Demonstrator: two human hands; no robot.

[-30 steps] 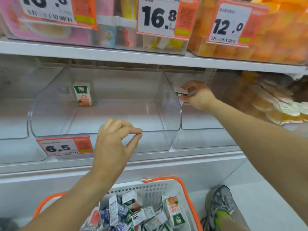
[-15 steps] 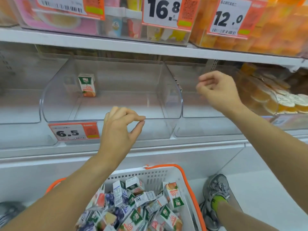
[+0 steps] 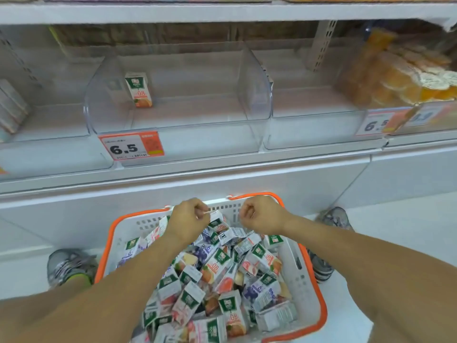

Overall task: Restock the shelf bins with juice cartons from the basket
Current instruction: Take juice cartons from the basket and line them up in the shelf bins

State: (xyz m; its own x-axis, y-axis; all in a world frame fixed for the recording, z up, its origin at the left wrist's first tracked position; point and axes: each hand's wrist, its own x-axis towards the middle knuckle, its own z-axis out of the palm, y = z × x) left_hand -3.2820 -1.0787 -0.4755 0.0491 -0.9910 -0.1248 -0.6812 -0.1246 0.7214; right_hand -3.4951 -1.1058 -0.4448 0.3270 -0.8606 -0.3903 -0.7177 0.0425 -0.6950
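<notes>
A white basket with an orange rim [image 3: 320,300] stands on the floor below the shelf, filled with several small juice cartons [image 3: 223,267]. Both my hands are over its far end. My left hand [image 3: 186,220] pinches the top corner of one juice carton [image 3: 217,222] on the pile. My right hand [image 3: 263,214] hovers beside it with curled fingers and nothing visible in it. On the shelf above, the clear middle bin [image 3: 178,126] holds one upright orange juice carton [image 3: 139,89] at its back left. The clear bin to the right [image 3: 311,131] looks almost bare.
A 6.5 price label [image 3: 131,146] hangs on the middle bin's front. At the right, another bin holds orange jelly cups [image 3: 405,80]. Pale boxes [image 3: 11,108] sit at the far left. My shoes [image 3: 70,266] [image 3: 333,217] flank the basket.
Both hands have dropped from the shelf bins down to the basket. My left hand has taken hold of a carton. The view has tilted downward.
</notes>
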